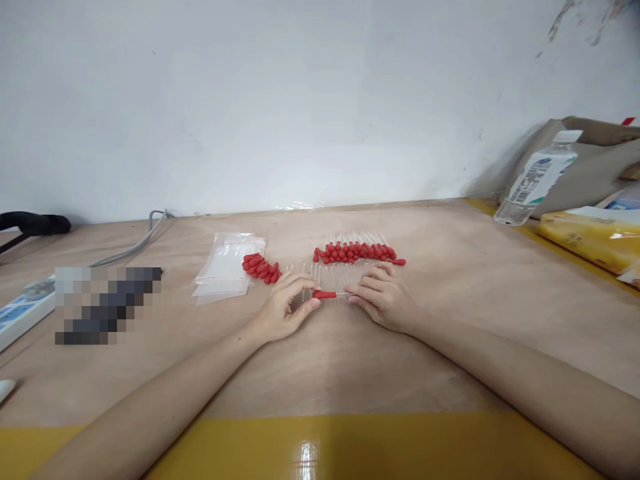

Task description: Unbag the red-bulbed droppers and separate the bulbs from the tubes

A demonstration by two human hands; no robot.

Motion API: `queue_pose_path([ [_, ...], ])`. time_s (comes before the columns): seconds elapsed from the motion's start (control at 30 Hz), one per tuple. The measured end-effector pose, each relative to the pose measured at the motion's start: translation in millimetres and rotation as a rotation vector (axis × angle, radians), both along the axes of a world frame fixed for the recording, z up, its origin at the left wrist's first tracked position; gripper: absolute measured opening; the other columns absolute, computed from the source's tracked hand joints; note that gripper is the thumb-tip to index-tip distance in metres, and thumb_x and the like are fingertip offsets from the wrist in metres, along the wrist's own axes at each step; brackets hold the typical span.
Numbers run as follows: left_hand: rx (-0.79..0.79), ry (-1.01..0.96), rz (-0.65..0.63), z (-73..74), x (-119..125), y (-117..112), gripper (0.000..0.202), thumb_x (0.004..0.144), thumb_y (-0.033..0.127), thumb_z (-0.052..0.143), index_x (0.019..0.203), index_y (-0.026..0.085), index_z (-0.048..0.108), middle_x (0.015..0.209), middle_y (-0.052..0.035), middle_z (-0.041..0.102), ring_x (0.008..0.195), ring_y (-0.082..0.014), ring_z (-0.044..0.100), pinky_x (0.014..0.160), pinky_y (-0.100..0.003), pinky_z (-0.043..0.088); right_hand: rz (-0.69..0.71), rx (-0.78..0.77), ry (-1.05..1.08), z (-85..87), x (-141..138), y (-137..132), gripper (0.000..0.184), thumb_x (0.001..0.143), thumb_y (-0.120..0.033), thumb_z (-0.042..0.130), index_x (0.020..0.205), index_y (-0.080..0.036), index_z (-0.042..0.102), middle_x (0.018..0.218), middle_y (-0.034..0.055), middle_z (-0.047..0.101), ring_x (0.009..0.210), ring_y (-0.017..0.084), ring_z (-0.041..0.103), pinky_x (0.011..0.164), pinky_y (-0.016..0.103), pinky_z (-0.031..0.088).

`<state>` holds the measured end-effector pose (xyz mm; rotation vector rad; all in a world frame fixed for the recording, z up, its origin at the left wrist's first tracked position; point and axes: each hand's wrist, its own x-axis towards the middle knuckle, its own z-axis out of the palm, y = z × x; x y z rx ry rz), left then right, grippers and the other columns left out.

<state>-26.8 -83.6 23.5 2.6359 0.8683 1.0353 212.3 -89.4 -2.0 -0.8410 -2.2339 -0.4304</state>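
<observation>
Left fingers [306, 309] pinch red bulb [327, 294]; right fingers [364, 293] pinch clear tube [342, 295] meeting bulb.

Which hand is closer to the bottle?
Right. The right hand is left of the bottle and nearer the person; the left hand is even farther left of it.

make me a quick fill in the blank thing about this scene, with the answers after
The left hand pinches a bulb coloured ____.
The right hand holds a clear tube whose other end meets the ____.
In the picture, the clear bags lie mostly to the ____ of the pile of red bulbs.
The bottle has a cap coloured ____.

Missing words: red; bulb; left; white.
</observation>
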Motion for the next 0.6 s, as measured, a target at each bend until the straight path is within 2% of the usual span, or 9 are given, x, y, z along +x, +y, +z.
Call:
queue_pose_path([
  [0.07,0.056,0.045,-0.015,-0.1,4,-4,0.033,0.082,0.029,0.054,0.112,0.017,0.052,0.11,-0.009,0.058,0.104,-0.0203,0.051,0.092,-0.037,0.039,0.007,-0.011,-0.018,0.8,-2,-2,0.021,0.086,-0.027,0.047,0.093,-0.019,0.065,0.068,0.0019,0.059,0.074,0.015,0.047,0.08,0.034,0.033],
  [0.13,0.125,0.09,-0.035,-2.7,9,-5,0.038,0.081,0.031,0.056,0.115,0.017,0.051,0.111,-0.0089,0.058,0.107,-0.021,0.05,0.092,-0.037,0.039,0.016,-0.027,-0.033,2.3,-5,-4,0.022,0.087,-0.026,0.045,0.094,-0.018,0.064,0.067,0.0024,0.057,0.072,0.015,0.045,0.076,0.032,0.032],
  [0.27,0.29,0.082,-0.03,-11.9,16,-1,0.017,0.083,0.027,0.055,0.097,0.018,0.06,0.089,-0.004,0.067,0.087,-0.0175,0.058,0.078,-0.033,0.043,0.038,-0.048,-0.036,3.7,-12,-6,0.025,0.088,-0.029,0.043,0.095,-0.017,0.064,0.067,0.0033,0.056,0.069,0.015,0.043,0.072,0.031,0.03],
  [0.33,0.338,0.079,-0.014,-14.6,17,1,0.013,0.083,0.024,0.055,0.093,0.017,0.06,0.081,-0.0022,0.068,0.077,-0.0155,0.058,0.072,-0.031,0.043,0.042,-0.041,-0.022,2.9,-15,-6,0.026,0.088,-0.032,0.044,0.093,-0.017,0.065,0.065,0.0026,0.056,0.068,0.015,0.042,0.072,0.031,0.03],
  [0.4,0.358,0.088,0.0,-15.2,16,2,0.013,0.082,0.024,0.056,0.092,0.017,0.06,0.079,-0.0018,0.068,0.074,-0.015,0.058,0.071,-0.031,0.043,0.04,-0.028,-0.002,1.9,-16,-5,0.025,0.088,-0.032,0.044,0.087,-0.018,0.066,0.062,0.0015,0.054,0.066,0.014,0.041,0.071,0.03,0.029],
  [0.5,0.365,0.106,0.004,-13.9,16,2,0.012,0.083,0.024,0.056,0.091,0.017,0.061,0.086,-0.0028,0.068,0.084,-0.0164,0.058,0.076,-0.032,0.043,0.052,-0.016,0.018,1.9,-17,-5,0.028,0.088,-0.028,0.044,0.072,-0.016,0.064,0.058,0.0007,0.052,0.063,0.013,0.04,0.07,0.029,0.029],
  [0.6,0.373,0.134,-0.01,-12.9,17,0,0.012,0.084,0.022,0.053,0.091,0.017,0.06,0.096,-0.0041,0.067,0.094,-0.0177,0.057,0.087,-0.035,0.042,0.085,-0.013,0.028,4.4,-17,-6,0.028,0.088,-0.026,0.045,0.067,-0.016,0.062,0.057,0.0,0.052,0.061,0.012,0.039,0.071,0.029,0.028],
])
